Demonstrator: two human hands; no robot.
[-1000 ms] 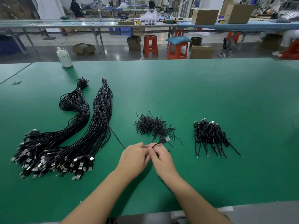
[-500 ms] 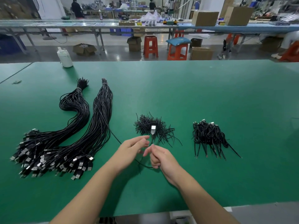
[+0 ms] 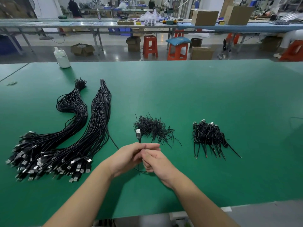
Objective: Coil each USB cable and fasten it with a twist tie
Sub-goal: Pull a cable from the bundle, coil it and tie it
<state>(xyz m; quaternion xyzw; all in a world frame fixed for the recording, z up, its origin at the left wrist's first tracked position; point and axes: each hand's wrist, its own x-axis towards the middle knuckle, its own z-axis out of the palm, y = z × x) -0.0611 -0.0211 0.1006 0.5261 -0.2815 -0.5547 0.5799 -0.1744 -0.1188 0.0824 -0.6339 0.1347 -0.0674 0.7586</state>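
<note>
Nearest, left hand and right hand meet over the green table, both pinching one USB cable: its plug stands up above the left fingers and a loop hangs below the right, probably to wind a coil; half a second ago the hands were apart with looser fingers. Beyond them the twist ties lie within reach, coiled cables to the right, uncoiled bundles to the left, seemingly a left-to-right flow. Farthest, a white bottle sits unmoved.
</note>
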